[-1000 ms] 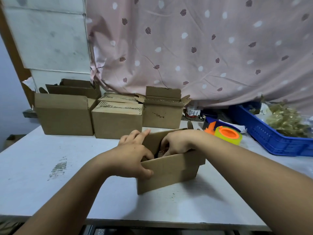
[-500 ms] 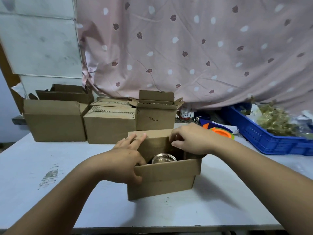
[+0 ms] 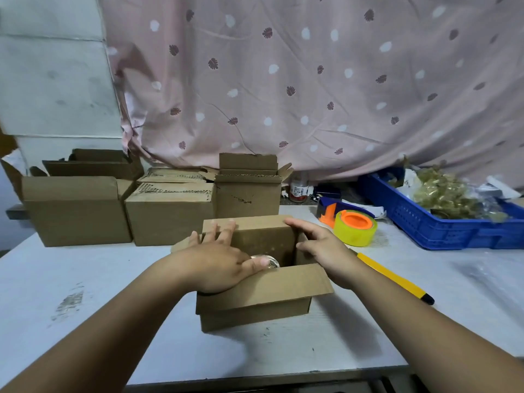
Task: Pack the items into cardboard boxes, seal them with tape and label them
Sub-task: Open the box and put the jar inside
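— Small brown cardboard box (image 3: 255,316): where?
— Near middle of the pale grey table (image 3: 113,307), between both forearms. Open top facing up.
— Long axis?
— Left to right, right end turned slightly far. Far flap upright, near flap folded outward toward the near edge.
— Inside?
— Round shiny metal item (image 3: 272,262), partly hidden by the left thumb.
— Left hand (image 3: 215,268)?
— Spread flat, fingers straight against the far flap, palm over the box's left end. Pinching nothing.
— Right hand (image 3: 326,251)?
— Also spread, fingers straight and loosely apart, tips touching the far flap's top right corner.
— Around it?
— Yellow tape roll with orange core (image 3: 354,228) near, to the far right. Yellow-handled tool with black tip (image 3: 394,276) just beside the right forearm. Blue plastic crate (image 3: 442,228) farther right. Three more brown cardboard boxes (image 3: 170,219) in a row, far left.
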